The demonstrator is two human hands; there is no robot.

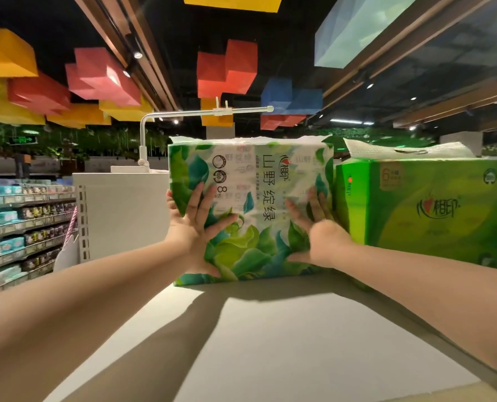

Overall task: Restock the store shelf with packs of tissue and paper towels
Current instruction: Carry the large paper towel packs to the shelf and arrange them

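Note:
A white tissue pack with green and blue leaf print [259, 184] stands upright on the white top shelf [270, 343], high in front of me. My left hand [196, 227] presses flat against its front left side, fingers spread and straight. On the pack's front right, my right hand [318, 236] presses with fingers extended. A solid green tissue pack [421, 210] stands right beside it, touching or nearly touching its right edge.
A white end panel with a bent white sign pole [143, 140] rises behind the shelf at left. Farther left, aisle shelves [24, 224] hold several small packs. Coloured blocks [102, 76] hang from the dark ceiling.

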